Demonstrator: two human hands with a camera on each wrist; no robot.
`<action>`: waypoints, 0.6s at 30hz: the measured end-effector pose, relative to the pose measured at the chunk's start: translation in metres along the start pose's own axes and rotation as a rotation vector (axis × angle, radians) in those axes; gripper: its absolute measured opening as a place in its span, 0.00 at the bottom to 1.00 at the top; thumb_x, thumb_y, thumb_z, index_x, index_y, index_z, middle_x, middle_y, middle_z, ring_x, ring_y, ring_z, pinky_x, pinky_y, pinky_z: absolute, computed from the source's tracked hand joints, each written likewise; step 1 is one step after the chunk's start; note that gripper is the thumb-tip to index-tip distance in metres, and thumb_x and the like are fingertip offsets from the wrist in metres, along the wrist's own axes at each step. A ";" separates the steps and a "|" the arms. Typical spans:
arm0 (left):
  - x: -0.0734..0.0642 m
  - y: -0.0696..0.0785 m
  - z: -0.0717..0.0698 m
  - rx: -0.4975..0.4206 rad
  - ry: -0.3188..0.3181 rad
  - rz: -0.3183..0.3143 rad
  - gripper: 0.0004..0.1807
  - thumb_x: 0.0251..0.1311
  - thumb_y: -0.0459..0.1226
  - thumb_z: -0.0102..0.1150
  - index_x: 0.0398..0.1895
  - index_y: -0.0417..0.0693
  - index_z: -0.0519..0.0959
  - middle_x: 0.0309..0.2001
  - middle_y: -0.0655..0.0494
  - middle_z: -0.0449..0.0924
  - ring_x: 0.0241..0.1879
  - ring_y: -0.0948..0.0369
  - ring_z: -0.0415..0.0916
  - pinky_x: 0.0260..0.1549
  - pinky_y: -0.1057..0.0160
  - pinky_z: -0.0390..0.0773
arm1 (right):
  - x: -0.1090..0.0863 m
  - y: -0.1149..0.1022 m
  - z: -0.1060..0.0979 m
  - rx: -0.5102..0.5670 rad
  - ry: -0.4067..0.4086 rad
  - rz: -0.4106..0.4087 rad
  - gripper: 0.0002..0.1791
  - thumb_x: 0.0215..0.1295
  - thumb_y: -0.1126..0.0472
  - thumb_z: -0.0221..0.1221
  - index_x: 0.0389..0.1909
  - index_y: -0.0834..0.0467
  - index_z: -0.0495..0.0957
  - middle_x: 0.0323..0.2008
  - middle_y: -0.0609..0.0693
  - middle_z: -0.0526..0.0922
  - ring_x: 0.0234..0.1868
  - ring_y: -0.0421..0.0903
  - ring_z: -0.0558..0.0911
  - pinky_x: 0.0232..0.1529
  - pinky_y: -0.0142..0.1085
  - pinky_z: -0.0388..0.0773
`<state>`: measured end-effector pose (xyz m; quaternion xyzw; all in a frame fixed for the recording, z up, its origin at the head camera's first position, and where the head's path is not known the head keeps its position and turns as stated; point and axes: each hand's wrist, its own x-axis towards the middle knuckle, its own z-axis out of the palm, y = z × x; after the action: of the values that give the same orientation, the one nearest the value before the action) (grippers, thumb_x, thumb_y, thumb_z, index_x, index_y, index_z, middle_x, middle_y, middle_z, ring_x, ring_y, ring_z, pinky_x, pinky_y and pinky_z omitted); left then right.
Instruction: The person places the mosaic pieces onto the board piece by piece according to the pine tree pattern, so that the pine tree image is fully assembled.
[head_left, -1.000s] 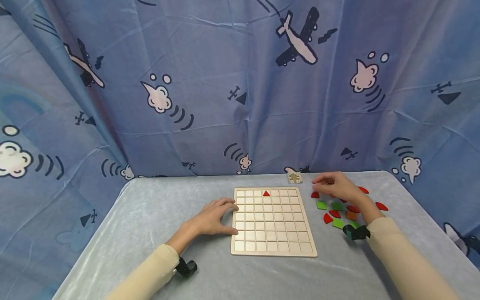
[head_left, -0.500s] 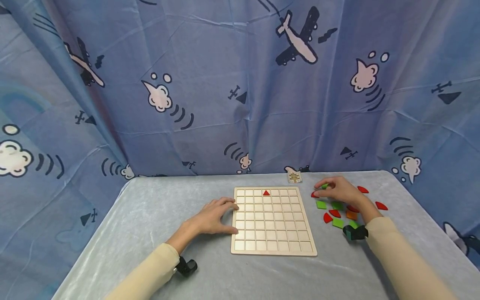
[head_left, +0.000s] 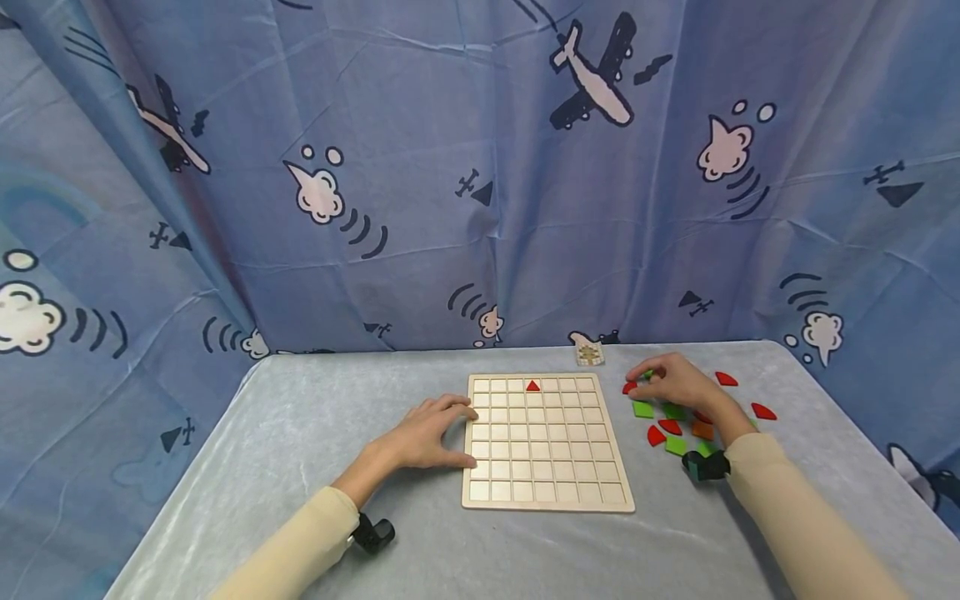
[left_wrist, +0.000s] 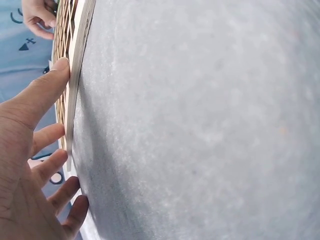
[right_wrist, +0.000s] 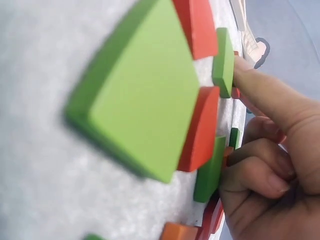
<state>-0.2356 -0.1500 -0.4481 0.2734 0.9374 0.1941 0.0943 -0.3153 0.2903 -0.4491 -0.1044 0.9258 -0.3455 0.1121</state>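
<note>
A red piece (head_left: 629,388) is lying at the thumb and index fingertips of the right hand (head_left: 678,384); whether they are pinching it, I cannot tell. Green tiles (head_left: 642,409) are lying beside that hand, and well to its left the left hand (head_left: 423,435), fingers spread, is touching the board (head_left: 547,452).

Head view from near side, facing far and down over counter (head_left: 337,400), left wrist close in, sharing the board (head_left: 547,442), right wrist closest, at blocks (right_wrist: 145,95)
</note>
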 end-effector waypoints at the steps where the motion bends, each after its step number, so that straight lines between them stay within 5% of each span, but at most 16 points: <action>1: 0.000 0.000 0.000 -0.001 0.001 0.000 0.38 0.53 0.61 0.67 0.66 0.61 0.71 0.74 0.55 0.62 0.70 0.47 0.61 0.64 0.36 0.64 | 0.000 0.000 0.000 0.002 -0.001 0.000 0.21 0.57 0.55 0.70 0.49 0.62 0.84 0.18 0.45 0.67 0.20 0.43 0.67 0.22 0.32 0.64; 18: 0.000 0.000 0.000 0.004 -0.001 0.002 0.38 0.53 0.61 0.67 0.66 0.61 0.71 0.74 0.55 0.61 0.70 0.48 0.61 0.64 0.37 0.64 | 0.001 -0.002 0.001 0.021 0.025 -0.043 0.16 0.55 0.57 0.72 0.41 0.62 0.82 0.22 0.48 0.69 0.25 0.43 0.68 0.26 0.32 0.66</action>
<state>-0.2362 -0.1503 -0.4479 0.2744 0.9375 0.1922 0.0940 -0.3153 0.2877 -0.4485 -0.1188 0.9210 -0.3587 0.0944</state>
